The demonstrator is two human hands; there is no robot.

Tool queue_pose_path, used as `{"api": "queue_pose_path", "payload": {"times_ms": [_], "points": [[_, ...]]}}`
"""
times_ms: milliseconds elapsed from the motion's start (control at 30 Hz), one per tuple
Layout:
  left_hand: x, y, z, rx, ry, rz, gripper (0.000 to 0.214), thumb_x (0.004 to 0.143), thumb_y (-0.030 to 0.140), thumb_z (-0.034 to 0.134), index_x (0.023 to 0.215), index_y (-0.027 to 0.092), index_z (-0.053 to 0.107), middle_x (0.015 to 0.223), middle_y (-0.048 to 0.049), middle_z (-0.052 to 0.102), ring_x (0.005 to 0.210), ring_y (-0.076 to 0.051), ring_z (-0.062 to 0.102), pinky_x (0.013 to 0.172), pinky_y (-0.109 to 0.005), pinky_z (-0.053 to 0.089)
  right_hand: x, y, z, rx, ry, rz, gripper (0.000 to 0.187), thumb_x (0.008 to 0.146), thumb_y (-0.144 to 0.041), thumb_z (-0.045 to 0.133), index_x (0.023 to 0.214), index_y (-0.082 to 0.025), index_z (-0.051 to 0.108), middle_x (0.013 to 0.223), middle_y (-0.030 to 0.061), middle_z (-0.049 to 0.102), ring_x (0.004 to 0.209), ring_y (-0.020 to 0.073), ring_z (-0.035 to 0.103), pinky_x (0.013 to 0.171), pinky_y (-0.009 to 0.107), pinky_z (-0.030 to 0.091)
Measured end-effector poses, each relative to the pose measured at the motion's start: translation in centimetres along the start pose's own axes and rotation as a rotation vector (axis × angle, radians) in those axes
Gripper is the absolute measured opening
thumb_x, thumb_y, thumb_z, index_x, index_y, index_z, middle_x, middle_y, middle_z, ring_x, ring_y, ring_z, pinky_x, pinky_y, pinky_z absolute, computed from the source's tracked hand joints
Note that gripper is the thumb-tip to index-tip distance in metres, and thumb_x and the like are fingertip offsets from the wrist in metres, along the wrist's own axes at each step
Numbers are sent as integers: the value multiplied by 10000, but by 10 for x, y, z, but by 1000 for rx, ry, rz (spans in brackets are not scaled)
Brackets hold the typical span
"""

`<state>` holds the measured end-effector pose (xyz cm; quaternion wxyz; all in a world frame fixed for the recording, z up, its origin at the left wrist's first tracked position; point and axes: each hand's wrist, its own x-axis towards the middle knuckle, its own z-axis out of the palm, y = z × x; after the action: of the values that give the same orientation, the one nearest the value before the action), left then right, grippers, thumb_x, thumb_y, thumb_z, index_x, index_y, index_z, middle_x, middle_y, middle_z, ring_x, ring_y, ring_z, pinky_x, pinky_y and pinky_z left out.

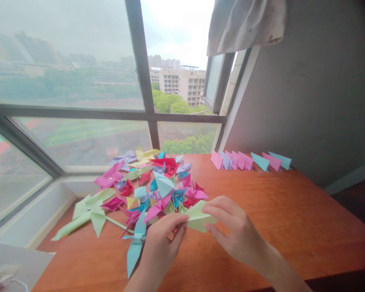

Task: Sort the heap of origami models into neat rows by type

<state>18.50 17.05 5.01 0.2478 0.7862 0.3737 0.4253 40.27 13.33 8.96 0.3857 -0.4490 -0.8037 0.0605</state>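
A pale green folded paper (197, 215) is held up over the wooden table (261, 227) between my two hands. My left hand (166, 239) pinches its left end between thumb and fingers. At its right end, the fingers and thumb of my right hand (231, 225) close on the paper's edges. Just beyond it lies a heap of colourful origami pieces (164, 184), and a light blue paper crane (136, 239) rests by my left wrist. A pale green paper pinwheel (89, 209) lies further left.
Several folded paper pieces, pink, lilac and light blue, stand in a row (237, 160) at the table's back right. A framed window (152, 117) rises behind the table, with a grey curtain (246, 24) hanging above. The wall (307, 93) is on the right.
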Motion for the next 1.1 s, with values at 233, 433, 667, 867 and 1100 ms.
{"api": "queue_pose_path", "payload": {"times_ms": [233, 433, 667, 867, 1100], "points": [[1, 12, 11, -134, -24, -72, 165, 865, 148, 588, 918, 215, 729, 812, -26, 761, 714, -173, 707, 678, -249, 568, 3, -6, 20, -174, -98, -45, 185, 964, -180, 475, 931, -216, 653, 823, 42, 664, 806, 162, 609, 717, 265, 463], [0, 2, 7, -332, -4, -288, 118, 846, 222, 645, 903, 193, 744, 781, -45, 757, 698, -187, 704, 619, -244, 567, -12, 23, 4, -229, -89, 14, 231, 973, -219, 474, 822, -211, 649, 782, 36, 660, 744, 151, 597, 672, 249, 440], [8, 3, 7, -518, 16, -411, 132, 824, 278, 681, 886, 173, 732, 717, -37, 740, 616, -162, 670, 540, -214, 538, -28, 47, -22, -4, -115, 170, 205, 970, -266, 496, 846, -223, 654, 822, 22, 679, 770, 142, 628, 695, 243, 483], [6, 15, 17, -499, 20, -314, 269, 888, 263, 618, 1142, 180, 649, 877, -67, 749, 812, -198, 709, 721, -270, 572, -44, 80, -54, -26, -49, 322, 175, 923, -321, 555, 838, -223, 672, 797, 14, 676, 712, 150, 624, 669, 251, 496], [-14, 17, 37, -244, -99, -76, 247, 884, 169, 592, 1116, 213, 664, 867, -54, 753, 765, -173, 709, 765, -261, 566, -63, 186, -103, -258, 487, 779, 262, 788, -451, 616, 809, -192, 651, 821, 73, 714, 750, 220, 668, 681, 298, 502]]}}
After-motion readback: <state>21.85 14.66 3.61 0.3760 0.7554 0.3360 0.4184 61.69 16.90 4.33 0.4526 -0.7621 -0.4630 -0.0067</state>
